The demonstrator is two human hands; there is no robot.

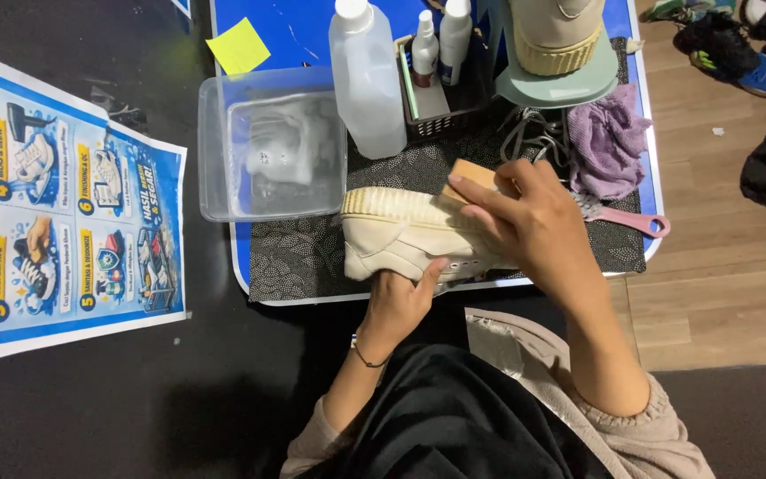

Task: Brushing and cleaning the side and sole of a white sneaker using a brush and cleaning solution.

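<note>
A cream sneaker (pixel 401 232) lies on its side on a dark speckled mat (pixel 299 257), its ribbed sole edge facing away from me. My left hand (pixel 398 302) grips the shoe from below, the thumb on its upper. My right hand (pixel 525 222) holds a wooden-backed brush (pixel 469 175) pressed against the sole near the heel end. The bristles are hidden between the brush and the shoe.
A clear plastic tub (pixel 269 146) of water stands left of a tall clear bottle (pixel 367 78). Behind are a black basket with spray bottles (pixel 441 53), a second shoe on a green stand (pixel 560 62), a purple cloth (pixel 609 142), a pink-handled brush (pixel 627 217) and a printed poster (pixel 55 204).
</note>
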